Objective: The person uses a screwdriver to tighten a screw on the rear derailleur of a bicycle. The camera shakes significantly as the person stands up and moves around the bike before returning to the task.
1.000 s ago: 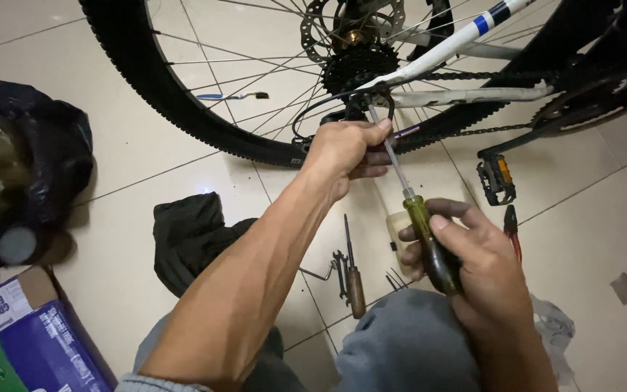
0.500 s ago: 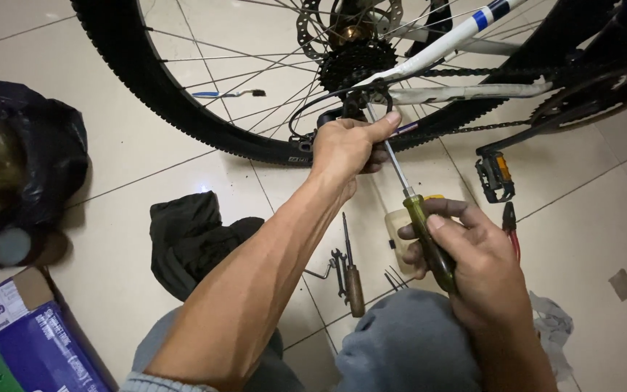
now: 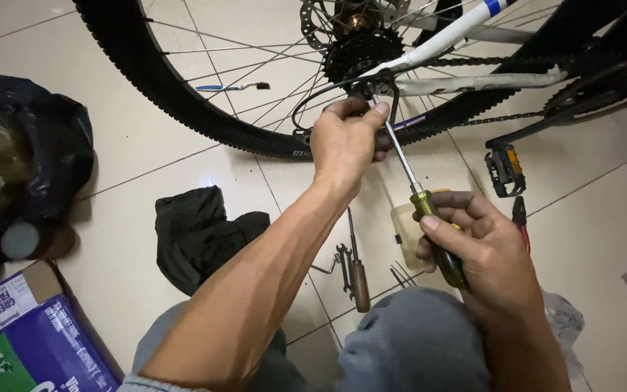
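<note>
Head view: left hand [image 3: 344,141] clenches the derailleur [image 3: 371,91] — right hand [image 3: 477,250] grips a steel-shafted, glossy-handled screwdriver [image 3: 419,199].

Floor [image 3: 146,145]: pale square tiles are running under everything, thin grout lines crossing.
Light: a soft glare is showing on the tiles near the middle.
Left edge: a black bag [image 3: 52,152] and a box [image 3: 30,341] are sitting there.
</note>
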